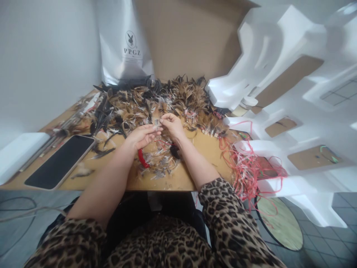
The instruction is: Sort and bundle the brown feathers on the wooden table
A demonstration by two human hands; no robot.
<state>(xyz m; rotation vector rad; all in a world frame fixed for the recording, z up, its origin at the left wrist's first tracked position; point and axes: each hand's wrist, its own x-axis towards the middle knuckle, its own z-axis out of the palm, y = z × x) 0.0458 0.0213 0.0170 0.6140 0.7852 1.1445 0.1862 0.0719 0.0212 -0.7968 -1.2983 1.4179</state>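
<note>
My left hand [145, 135] and my right hand [172, 125] meet over the middle of the table. Pinched between their fingertips is a small brown feather [157, 116] with a pale base; both hands appear to touch it. Behind them spreads a large heap of brown and black feathers [134, 102]. Below my hands lies a looser pile of feather scraps [160, 163], with a red band [143, 159] at its left edge and a small black object [175, 150] beside my right wrist.
A phone [60, 162] lies at the left, near a white box [23, 152]. A silver bag [125, 48] stands behind the feathers. On the right are white foam pieces [267, 48], a lidded jar [245, 105] and tangled red string [245, 171] hanging over the table edge.
</note>
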